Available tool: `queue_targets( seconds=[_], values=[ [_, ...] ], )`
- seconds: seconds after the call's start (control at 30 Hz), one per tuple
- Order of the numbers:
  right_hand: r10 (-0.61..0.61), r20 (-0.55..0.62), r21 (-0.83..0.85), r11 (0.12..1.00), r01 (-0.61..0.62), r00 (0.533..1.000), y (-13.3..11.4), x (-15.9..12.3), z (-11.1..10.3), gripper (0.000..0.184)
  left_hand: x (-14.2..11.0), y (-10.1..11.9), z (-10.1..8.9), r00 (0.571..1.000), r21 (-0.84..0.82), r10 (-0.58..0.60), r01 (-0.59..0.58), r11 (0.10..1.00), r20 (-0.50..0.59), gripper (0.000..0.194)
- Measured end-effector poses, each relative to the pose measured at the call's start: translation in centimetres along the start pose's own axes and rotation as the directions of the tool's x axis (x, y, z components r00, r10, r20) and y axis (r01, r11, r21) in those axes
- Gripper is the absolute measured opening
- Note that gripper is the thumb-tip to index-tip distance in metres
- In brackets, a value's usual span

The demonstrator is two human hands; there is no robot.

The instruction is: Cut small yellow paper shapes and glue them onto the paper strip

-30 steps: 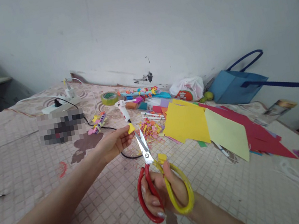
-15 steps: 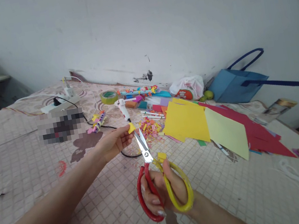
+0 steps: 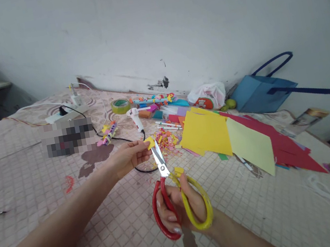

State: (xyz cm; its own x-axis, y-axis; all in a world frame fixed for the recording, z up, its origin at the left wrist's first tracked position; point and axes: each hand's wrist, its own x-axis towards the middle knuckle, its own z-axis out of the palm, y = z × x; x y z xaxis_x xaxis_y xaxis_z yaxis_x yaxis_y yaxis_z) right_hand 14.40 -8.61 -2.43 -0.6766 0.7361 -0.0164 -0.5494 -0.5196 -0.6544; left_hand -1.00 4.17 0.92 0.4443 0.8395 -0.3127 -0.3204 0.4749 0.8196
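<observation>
Between the thumb and fingers of my left hand (image 3: pixel 130 155) is a small yellow piece of craft paper or foam (image 3: pixel 150 142). My right hand (image 3: pixel 181 208) grips a pair of scissors (image 3: pixel 162 168) with one red and one yellow handle loop. Their blades are slightly apart, and the tips meet the lower right edge of the yellow piece. Another small yellow piece (image 3: pixel 178 171) shows by my right thumb, near the pivot. Beyond the hands lie a white glue gun (image 3: pixel 136 121) and a heap of colourful scraps (image 3: pixel 167 139).
Yellow sheets (image 3: pixel 205 131), a pale green sheet (image 3: pixel 252 145) and red sheets (image 3: pixel 292 154) lie to the right. Behind them stands a blue bag (image 3: pixel 262 93). A power strip (image 3: pixel 67 111), tape roll (image 3: pixel 120 106) and decorated purple stick (image 3: pixel 110 134) are farther back. A black cable (image 3: pixel 144 170) curls behind my hands.
My left hand has moved slightly right with the yellow piece. The scissor blades have closed partway, with their tips now at the piece's edge.
</observation>
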Motion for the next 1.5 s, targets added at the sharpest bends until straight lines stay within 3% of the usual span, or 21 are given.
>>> queue_targets(
  seconds=[0.73, 1.17, 1.5],
  values=[
    [-0.038, -0.075, 0.004, 0.999, 0.038, 0.996, 0.8, 0.1, -1.3, 0.062, -0.1, 0.3, -0.3, 0.999, 0.126, -0.013, 0.008, 0.992, 0.038, 0.008],
    [-0.034, -0.171, -0.060, 0.998, 0.024, 0.985, 0.9, 0.4, -0.4, 0.060, 0.4, 0.2, -1.0, 0.998, 0.154, -0.013, 0.003, 0.988, 0.069, 0.008],
    [-0.015, -0.164, -0.054, 0.999, 0.007, 0.986, 0.8, 0.3, -0.2, 0.060, 0.2, 0.4, -1.2, 0.990, 0.243, -0.014, -0.021, 0.970, 0.140, 0.016]
  ],
)
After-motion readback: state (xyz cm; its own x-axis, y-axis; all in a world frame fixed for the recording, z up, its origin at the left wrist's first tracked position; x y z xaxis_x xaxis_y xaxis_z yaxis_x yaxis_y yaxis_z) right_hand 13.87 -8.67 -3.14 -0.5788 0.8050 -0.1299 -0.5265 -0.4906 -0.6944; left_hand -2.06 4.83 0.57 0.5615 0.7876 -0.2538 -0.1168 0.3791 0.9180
